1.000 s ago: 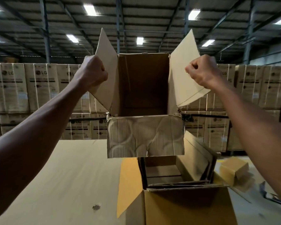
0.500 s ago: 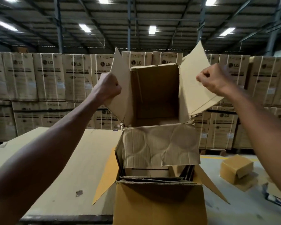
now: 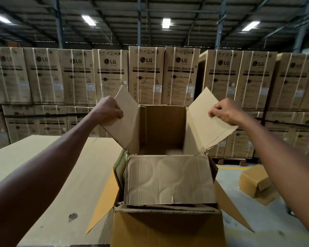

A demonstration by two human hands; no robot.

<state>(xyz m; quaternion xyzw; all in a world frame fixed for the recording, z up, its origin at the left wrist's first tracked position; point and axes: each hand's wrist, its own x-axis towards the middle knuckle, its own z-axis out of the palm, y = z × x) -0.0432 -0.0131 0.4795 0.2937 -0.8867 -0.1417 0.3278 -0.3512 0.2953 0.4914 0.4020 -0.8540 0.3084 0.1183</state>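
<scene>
While the worn cardboard box (image 3: 164, 127) sits tilted toward the viewer in the mouth of the larger carton (image 3: 168, 230), it is held from above by its two side flaps. The left hand (image 3: 109, 111) is clenched round the outer edge of the left side flap (image 3: 122, 125). The right hand (image 3: 223, 113) pinches the edge of the right side flap (image 3: 207, 125) between curled fingers and thumb. Gripping the flaps — rather than the walls — leaves the sides of the box free to slide between the walls of the carton beneath, and it holds both flaps spread so that the interior is open to view. The creased front flap (image 3: 168, 180) hangs over the near rim of the carton, out of the way. Whether the base of the box rests on anything inside cannot be told, since the carton's walls hide it. The carton's own flaps are splayed outward to either side, which gives the box free entry. The step in hand is judged to be nesting one box in the other. To the left of the carton lies a broad cardboard-covered surface (image 3: 52, 175). A small carton (image 3: 253, 182) lies on the concrete floor (image 3: 257, 229) to the right. Strapped washing-machine cartons (image 3: 146, 73), stacked in rows, close the background.
</scene>
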